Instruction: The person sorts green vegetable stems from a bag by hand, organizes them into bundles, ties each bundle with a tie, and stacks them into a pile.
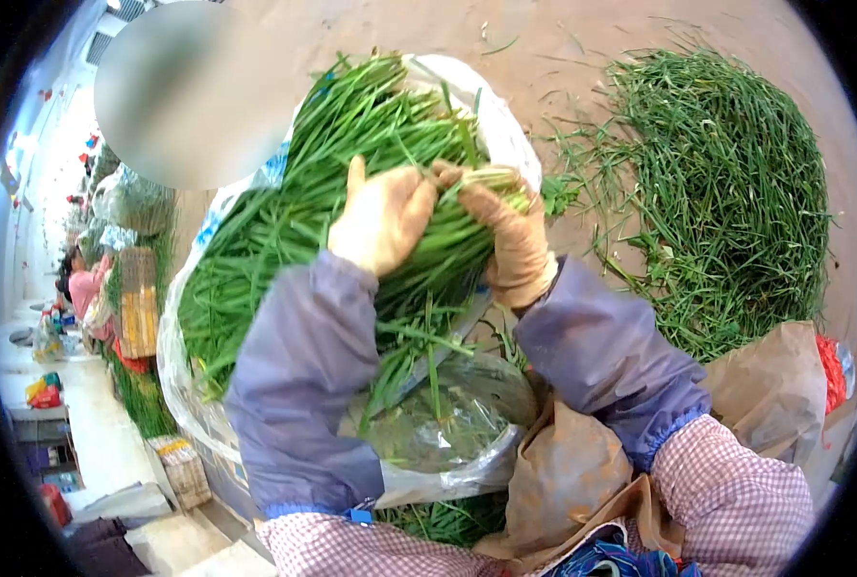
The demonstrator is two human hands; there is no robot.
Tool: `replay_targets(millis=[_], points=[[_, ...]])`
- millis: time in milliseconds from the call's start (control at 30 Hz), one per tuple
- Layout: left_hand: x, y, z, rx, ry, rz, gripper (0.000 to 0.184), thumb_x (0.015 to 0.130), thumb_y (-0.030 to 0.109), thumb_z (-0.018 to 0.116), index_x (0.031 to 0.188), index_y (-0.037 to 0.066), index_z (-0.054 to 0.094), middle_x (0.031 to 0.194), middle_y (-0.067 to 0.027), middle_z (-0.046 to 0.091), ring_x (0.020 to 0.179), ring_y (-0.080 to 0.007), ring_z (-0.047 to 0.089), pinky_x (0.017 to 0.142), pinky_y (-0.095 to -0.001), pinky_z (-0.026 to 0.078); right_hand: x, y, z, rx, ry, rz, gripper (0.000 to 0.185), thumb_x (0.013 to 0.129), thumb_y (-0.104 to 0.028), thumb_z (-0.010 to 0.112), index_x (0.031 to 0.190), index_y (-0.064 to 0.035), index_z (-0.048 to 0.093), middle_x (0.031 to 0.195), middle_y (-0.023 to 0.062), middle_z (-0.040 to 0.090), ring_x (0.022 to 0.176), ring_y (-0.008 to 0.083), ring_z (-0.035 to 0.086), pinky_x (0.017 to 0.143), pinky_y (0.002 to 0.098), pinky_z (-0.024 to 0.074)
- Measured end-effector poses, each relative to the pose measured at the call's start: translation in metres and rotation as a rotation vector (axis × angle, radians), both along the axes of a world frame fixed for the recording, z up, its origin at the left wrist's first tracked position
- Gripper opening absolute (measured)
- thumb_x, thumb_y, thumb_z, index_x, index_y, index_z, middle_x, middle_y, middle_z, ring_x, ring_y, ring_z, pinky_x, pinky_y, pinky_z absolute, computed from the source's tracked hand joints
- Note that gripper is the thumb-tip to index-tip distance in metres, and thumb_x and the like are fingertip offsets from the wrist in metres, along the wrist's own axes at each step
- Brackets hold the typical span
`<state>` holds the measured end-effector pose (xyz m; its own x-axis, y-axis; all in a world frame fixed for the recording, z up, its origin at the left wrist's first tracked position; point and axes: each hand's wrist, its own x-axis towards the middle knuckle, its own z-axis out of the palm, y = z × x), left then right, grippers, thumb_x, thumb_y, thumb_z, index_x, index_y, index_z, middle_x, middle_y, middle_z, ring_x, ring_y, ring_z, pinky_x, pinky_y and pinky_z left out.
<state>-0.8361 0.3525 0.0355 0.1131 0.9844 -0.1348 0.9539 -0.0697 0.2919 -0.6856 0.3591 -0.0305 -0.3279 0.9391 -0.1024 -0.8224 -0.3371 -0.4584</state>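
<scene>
Long green chives [255, 260] lie heaped in a large clear plastic bag [173, 337] in front of me. My right hand [515, 236], in a worn tan glove, is closed round a bunch of chives [496, 177], its pale stem ends showing above the fingers. My left hand [380, 216], in a paler glove, is beside it over the heap. Its fingers are bent close to the right fingertips, with one digit sticking up. Whatever the left fingers pinch is too small to make out.
A big pile of loose green chives [726, 192] lies on the floor to the right. Below my hands is another clear bag [447, 423]. Brown sheeting [568, 466] covers my lap. At far left, a person in pink [87, 287] sits near a wicker basket [140, 288].
</scene>
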Motion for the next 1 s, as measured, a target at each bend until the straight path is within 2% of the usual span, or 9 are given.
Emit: replay_targets(millis=[133, 200, 267, 433, 567, 700, 867, 933, 1000], points=[[-0.027, 0.017, -0.003, -0.077, -0.572, -0.093, 0.041, 0.101, 0.034, 0.04, 0.122, 0.005, 0.061, 0.117, -0.0109, 0.065, 0.109, -0.0202, 0.059, 0.104, -0.0306, 0.037, 0.0, 0.005, 0.01, 0.235, -0.127, -0.059, 0.017, 0.08, -0.006, 0.076, 0.094, -0.0076, 0.065, 0.088, 0.0041, 0.07, 0.079, 0.0128, 0.065, 0.071, 0.0295, 0.0523], [-0.043, 0.025, -0.011, -0.357, -0.224, 0.025, 0.043, 0.101, 0.035, 0.04, 0.122, 0.005, 0.061, 0.121, -0.0139, 0.063, 0.107, -0.0191, 0.058, 0.1, -0.0281, 0.04, 0.003, -0.001, 0.027, 0.297, -0.17, -0.067, 0.016, 0.08, -0.008, 0.075, 0.091, -0.0093, 0.064, 0.086, 0.0062, 0.07, 0.077, 0.0155, 0.066, 0.071, 0.0298, 0.0532], [-0.061, 0.009, -0.029, -0.069, 0.081, -0.277, 0.043, 0.102, 0.034, 0.037, 0.13, 0.007, 0.056, 0.116, -0.0174, 0.064, 0.117, -0.0243, 0.056, 0.114, -0.042, 0.025, 0.022, 0.005, 0.037, 0.344, -0.176, -0.003, 0.017, 0.081, -0.016, 0.074, 0.094, -0.0101, 0.065, 0.088, 0.0102, 0.071, 0.078, 0.0204, 0.069, 0.073, 0.0341, 0.0587], [-0.057, -0.024, -0.031, -0.097, 0.014, -0.07, 0.034, 0.098, 0.025, 0.049, 0.124, 0.007, 0.06, 0.123, -0.0124, 0.063, 0.126, -0.0221, 0.051, 0.117, -0.0536, 0.003, 0.131, 0.034, 0.083, 0.424, -0.407, 0.008, 0.026, 0.085, -0.021, 0.069, 0.105, -0.0061, 0.064, 0.104, 0.0099, 0.068, 0.097, 0.0228, 0.064, 0.09, 0.0391, 0.0515], [-0.045, -0.047, -0.038, 0.097, 0.168, -0.119, 0.019, 0.09, 0.021, 0.062, 0.106, 0.014, 0.07, 0.111, -0.0088, 0.069, 0.125, -0.0221, 0.051, 0.117, -0.0561, 0.009, 0.284, 0.087, 0.121, 0.485, -0.644, -0.245, 0.031, 0.091, -0.022, 0.061, 0.113, -0.0011, 0.063, 0.115, 0.0158, 0.065, 0.11, 0.0287, 0.061, 0.101, 0.0412, 0.0459], [-0.044, -0.072, -0.021, 0.038, 0.074, -0.065, 0.027, 0.09, 0.028, 0.062, 0.115, 0.021, 0.067, 0.112, -0.0044, 0.069, 0.119, -0.0269, 0.056, 0.119, -0.0482, 0.007, 0.373, 0.11, 0.147, 0.545, -1.015, -0.367, 0.027, 0.08, -0.024, 0.069, 0.097, -0.0037, 0.069, 0.099, 0.0191, 0.067, 0.085, 0.032, 0.066, 0.067, 0.0478, 0.0568], [-0.031, -0.141, 0.078, 0.104, -0.689, 0.367, 0.024, 0.088, 0.011, 0.068, 0.112, 0.007, 0.069, 0.106, -0.0069, 0.07, 0.099, -0.0158, 0.064, 0.091, -0.0279, 0.052, 0.38, 0.095, 0.156, 0.839, -1.15, -0.889, 0.019, 0.079, -0.013, 0.063, 0.093, -0.003, 0.069, 0.094, 0.0158, 0.067, 0.081, 0.0277, 0.065, 0.067, 0.044, 0.0569], [-0.006, -0.18, 0.124, 0.165, -0.724, 0.355, 0.03, 0.087, 0.015, 0.069, 0.115, 0.007, 0.066, 0.108, -0.0071, 0.069, 0.101, -0.016, 0.063, 0.092, -0.0288, 0.051, 0.381, 0.074, 0.163, 1.026, -1.181, -1.122, 0.018, 0.078, -0.012, 0.063, 0.091, -0.0026, 0.069, 0.093, 0.0155, 0.067, 0.081, 0.0267, 0.065, 0.066, 0.0434, 0.0569], [0.023, -0.213, 0.166, 0.16, -0.712, 0.305, 0.036, 0.085, 0.019, 0.071, 0.118, 0.007, 0.063, 0.11, -0.0073, 0.067, 0.102, -0.0162, 0.062, 0.092, -0.0297, 0.05, 0.306, 0.036, 0.21, 0.515, -0.853, -1.102, 0.018, 0.079, -0.022, 0.066, 0.091, -0.008, 0.07, 0.094, 0.0141, 0.067, 0.082, 0.0264, 0.065, 0.071, 0.0431, 0.0566]])
